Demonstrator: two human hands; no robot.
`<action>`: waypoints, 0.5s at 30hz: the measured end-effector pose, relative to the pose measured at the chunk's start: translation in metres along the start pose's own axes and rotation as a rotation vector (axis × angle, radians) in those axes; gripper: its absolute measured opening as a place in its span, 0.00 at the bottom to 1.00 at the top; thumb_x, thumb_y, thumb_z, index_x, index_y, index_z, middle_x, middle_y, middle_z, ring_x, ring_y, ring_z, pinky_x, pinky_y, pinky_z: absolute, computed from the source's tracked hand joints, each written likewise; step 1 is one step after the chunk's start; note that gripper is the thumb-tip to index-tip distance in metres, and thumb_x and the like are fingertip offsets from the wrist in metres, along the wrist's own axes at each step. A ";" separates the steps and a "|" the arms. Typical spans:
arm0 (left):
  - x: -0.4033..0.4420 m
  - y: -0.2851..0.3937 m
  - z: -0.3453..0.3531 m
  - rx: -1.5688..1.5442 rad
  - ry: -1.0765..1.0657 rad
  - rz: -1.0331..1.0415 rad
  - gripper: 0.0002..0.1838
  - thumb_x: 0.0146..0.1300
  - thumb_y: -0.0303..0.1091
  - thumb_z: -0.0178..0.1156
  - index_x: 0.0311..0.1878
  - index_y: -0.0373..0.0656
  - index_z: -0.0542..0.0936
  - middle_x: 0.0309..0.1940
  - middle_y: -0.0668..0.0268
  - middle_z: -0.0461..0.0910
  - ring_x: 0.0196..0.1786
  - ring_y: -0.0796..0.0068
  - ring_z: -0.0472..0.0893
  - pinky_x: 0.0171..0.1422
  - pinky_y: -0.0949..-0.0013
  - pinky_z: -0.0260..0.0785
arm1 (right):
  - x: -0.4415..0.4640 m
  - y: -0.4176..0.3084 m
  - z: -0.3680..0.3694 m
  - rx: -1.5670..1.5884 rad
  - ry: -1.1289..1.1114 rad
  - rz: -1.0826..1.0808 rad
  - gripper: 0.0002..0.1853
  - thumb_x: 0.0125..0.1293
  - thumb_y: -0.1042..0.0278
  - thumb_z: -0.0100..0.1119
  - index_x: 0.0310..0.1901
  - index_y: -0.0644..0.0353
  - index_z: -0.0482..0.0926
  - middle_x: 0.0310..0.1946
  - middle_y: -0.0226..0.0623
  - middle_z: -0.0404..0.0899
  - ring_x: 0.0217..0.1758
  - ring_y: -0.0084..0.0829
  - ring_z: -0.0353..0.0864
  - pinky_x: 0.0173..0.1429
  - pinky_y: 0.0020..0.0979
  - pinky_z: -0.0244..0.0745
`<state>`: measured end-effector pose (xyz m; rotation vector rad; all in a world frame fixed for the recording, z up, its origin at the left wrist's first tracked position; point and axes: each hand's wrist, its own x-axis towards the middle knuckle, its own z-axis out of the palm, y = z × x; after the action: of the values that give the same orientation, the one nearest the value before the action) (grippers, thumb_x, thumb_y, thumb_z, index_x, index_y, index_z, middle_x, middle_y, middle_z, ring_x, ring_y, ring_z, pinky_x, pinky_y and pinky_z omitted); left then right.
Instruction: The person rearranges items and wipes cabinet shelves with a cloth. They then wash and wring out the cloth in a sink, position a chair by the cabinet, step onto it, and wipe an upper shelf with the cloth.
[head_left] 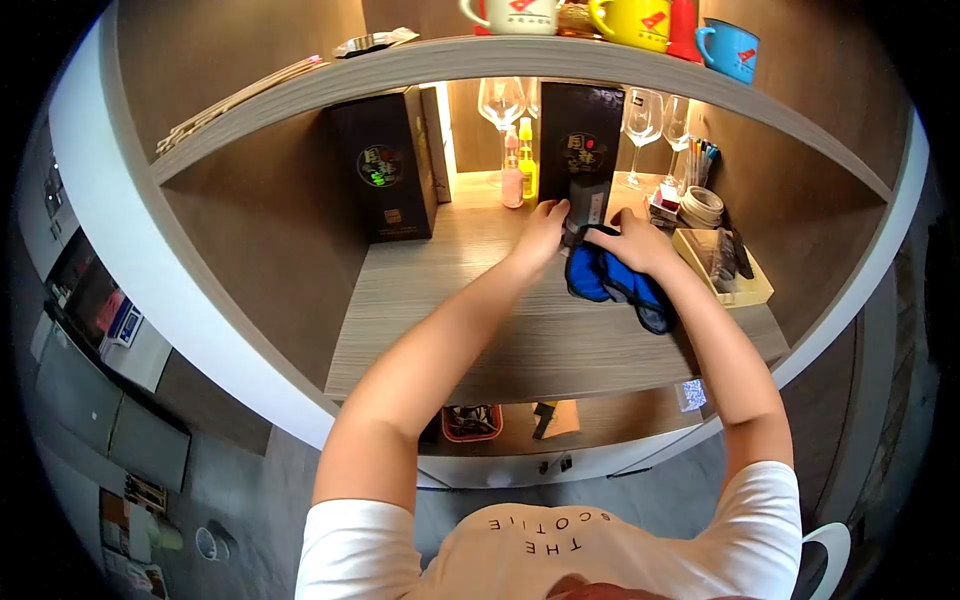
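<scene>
My left hand is closed on the left side of a small dark box with a grey label, which stands in front of a tall black box on the shelf. In my right hand is a blue cloth with black edging, bunched up and hanging down over the shelf board. The fingers of that hand are bent around the cloth's upper part, close to the small box. Part of the small box's lower end is hidden by the cloth and fingers.
Another black box stands at the left. Wine glasses, a pink bottle and a yellow bottle are at the back. A tray and tape roll lie at right. Mugs line the shelf above.
</scene>
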<state>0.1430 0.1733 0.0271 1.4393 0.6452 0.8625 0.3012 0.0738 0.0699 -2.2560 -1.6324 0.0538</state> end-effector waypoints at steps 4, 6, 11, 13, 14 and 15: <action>0.028 -0.029 0.024 -0.021 0.031 0.158 0.23 0.76 0.50 0.46 0.57 0.39 0.76 0.51 0.60 0.79 0.54 0.71 0.76 0.62 0.68 0.66 | 0.026 0.013 0.019 0.126 0.046 -0.090 0.52 0.51 0.20 0.57 0.59 0.67 0.76 0.51 0.57 0.83 0.55 0.54 0.83 0.59 0.44 0.77; 0.030 -0.030 0.025 0.030 0.035 0.141 0.22 0.75 0.45 0.50 0.58 0.35 0.75 0.48 0.57 0.81 0.52 0.69 0.77 0.63 0.68 0.65 | 0.032 0.024 0.018 0.178 0.075 -0.049 0.50 0.52 0.21 0.57 0.59 0.63 0.77 0.51 0.55 0.83 0.56 0.52 0.83 0.59 0.44 0.77; 0.019 0.004 0.053 0.576 0.689 0.645 0.50 0.53 0.45 0.74 0.74 0.39 0.57 0.70 0.42 0.59 0.70 0.43 0.64 0.74 0.49 0.56 | 0.017 0.047 -0.013 0.022 0.069 0.042 0.42 0.55 0.26 0.58 0.55 0.60 0.82 0.51 0.53 0.84 0.56 0.49 0.83 0.60 0.44 0.77; 0.030 0.011 0.071 0.647 0.827 0.743 0.61 0.47 0.49 0.77 0.78 0.42 0.49 0.75 0.40 0.51 0.74 0.39 0.58 0.76 0.47 0.53 | 0.024 0.062 -0.011 0.038 0.071 0.030 0.42 0.55 0.26 0.57 0.56 0.60 0.82 0.51 0.54 0.83 0.56 0.49 0.83 0.60 0.44 0.77; 0.035 0.016 0.079 0.694 0.847 0.636 0.68 0.44 0.52 0.79 0.79 0.44 0.43 0.76 0.39 0.47 0.74 0.37 0.57 0.77 0.46 0.51 | 0.026 0.064 -0.013 0.050 0.057 0.052 0.43 0.55 0.26 0.57 0.57 0.60 0.80 0.52 0.54 0.83 0.57 0.49 0.83 0.61 0.44 0.76; 0.042 0.016 0.087 0.739 0.866 0.527 0.74 0.40 0.54 0.81 0.80 0.47 0.36 0.77 0.39 0.43 0.75 0.34 0.55 0.78 0.45 0.50 | 0.028 0.066 -0.013 0.063 0.042 0.073 0.45 0.55 0.25 0.56 0.59 0.61 0.79 0.53 0.54 0.82 0.58 0.49 0.83 0.62 0.44 0.76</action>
<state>0.2360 0.1568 0.0532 1.9121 1.3599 1.8355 0.3737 0.0784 0.0671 -2.2534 -1.5058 0.0747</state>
